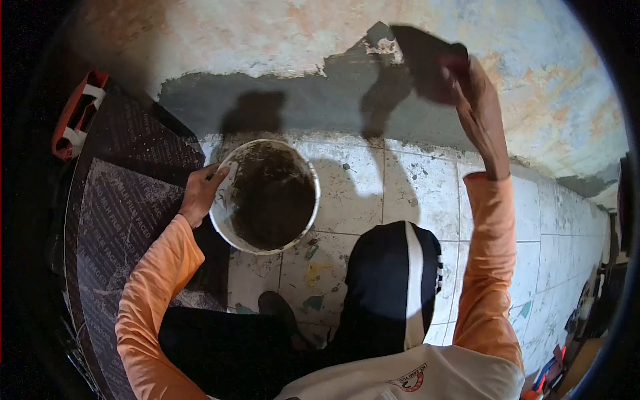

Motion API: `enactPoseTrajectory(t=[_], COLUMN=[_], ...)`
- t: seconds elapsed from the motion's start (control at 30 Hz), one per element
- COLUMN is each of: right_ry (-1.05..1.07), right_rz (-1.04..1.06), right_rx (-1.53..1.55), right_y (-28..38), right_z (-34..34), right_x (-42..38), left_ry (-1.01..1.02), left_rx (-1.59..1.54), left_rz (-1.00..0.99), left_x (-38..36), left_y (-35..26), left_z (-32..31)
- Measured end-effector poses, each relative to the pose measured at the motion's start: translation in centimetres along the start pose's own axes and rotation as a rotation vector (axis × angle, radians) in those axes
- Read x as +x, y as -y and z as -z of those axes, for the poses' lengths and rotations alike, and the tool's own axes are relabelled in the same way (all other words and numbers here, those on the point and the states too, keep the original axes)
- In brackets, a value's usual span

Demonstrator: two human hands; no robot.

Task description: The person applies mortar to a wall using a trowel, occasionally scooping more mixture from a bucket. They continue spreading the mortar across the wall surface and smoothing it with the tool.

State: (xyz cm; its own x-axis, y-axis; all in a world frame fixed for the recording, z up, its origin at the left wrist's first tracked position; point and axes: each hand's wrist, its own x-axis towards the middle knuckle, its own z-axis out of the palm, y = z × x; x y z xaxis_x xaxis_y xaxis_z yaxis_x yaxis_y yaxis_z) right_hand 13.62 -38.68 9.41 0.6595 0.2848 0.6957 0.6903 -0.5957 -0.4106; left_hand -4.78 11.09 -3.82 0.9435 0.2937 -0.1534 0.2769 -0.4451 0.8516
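Note:
My left hand (201, 195) grips the rim of a white bucket (235, 179), thumb over the edge. Dark wet mortar (277, 208) lies inside, and more is smeared up the bucket's inner wall. Raised at the wall, my right hand (472, 97) is closed round the handle of a dark, flat-bladed trowel (423, 59), blurred by motion. The blade is close to the upper edge of a grey mortar band (307, 100) along the wall's foot. Above that band, the wall (253, 37) has patchy, peeling paint.
Film-faced plywood boards (120, 227) lie on the left, with an orange-and-white object (80, 117) at their far end. Splattered white tiles (347, 200) cover the floor. My knee (383, 287) is bent near the bucket. Assorted items (567, 367) sit at lower right.

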Motion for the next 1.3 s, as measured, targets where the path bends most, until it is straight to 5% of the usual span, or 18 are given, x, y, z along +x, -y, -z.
enactPoseTrajectory(t=[0.03,0.1,0.23,0.3,0.4,0.47,0.67,0.73,0.8,0.93,1.07,1.17,1.23,1.3], right_ry=[0.006,0.566,0.581,0.82,1.073,0.924,0.948,0.901,1.145,1.047,1.001,1.09,1.097,1.034], right_rz=[0.008,-0.437,-0.389,-0.109,-0.006,0.153,0.181,0.264,0.216,0.312,0.132,0.079,0.082,-0.135], right_rx=[0.003,0.609,0.713,0.513,0.206,0.116,0.276,0.316,0.293,0.431,0.552,0.541,0.514,0.542], right_y=[-0.1,-0.5,7.0,9.5,11.3,11.2,8.7,9.1,10.8,12.1,11.1,10.5,10.6,10.5], right_z=[0.4,0.3,-1.5,-1.5,-3.6,-6.5,-13.8,-14.6,-14.5,-15.2,-17.0,-16.1,-15.3,-13.8], right_x=[-0.9,-3.0,-4.5,-3.8,-3.2,-5.6,-11.4,-11.9,-10.9,-11.6,-13.0,-15.0,-15.7,-16.3], left_ry=[0.016,0.019,0.094,0.107,0.129,0.132,0.095,0.081,0.099,0.051,0.018,-0.143,-0.179,-0.187], left_rx=[0.013,0.017,0.24,0.316,0.292,0.228,0.412,0.488,0.503,0.52,0.512,0.647,0.568,0.476], left_rz=[-0.053,-0.085,-0.236,-0.335,-0.34,-0.382,-0.438,-0.42,-0.321,-0.202,-0.154,-0.433,-0.326,-0.168], left_x=[-0.3,-0.6,0.0,-0.3,-0.8,-1.3,-5.0,-7.1,-8.1,-9.2,-9.4,-10.7,-12.8,-14.3], left_y=[-1.4,-3.1,-5.7,-6.8,-8.3,-9.1,-11.5,-13.8,-14.6,-13.7,-13.6,-10.8,-12.0,-13.3], left_z=[-0.3,-1.1,-2.6,-3.3,-4.8,-6.0,-9.0,-9.2,-8.9,-8.8,-9.1,-10.5,-11.7,-12.9])
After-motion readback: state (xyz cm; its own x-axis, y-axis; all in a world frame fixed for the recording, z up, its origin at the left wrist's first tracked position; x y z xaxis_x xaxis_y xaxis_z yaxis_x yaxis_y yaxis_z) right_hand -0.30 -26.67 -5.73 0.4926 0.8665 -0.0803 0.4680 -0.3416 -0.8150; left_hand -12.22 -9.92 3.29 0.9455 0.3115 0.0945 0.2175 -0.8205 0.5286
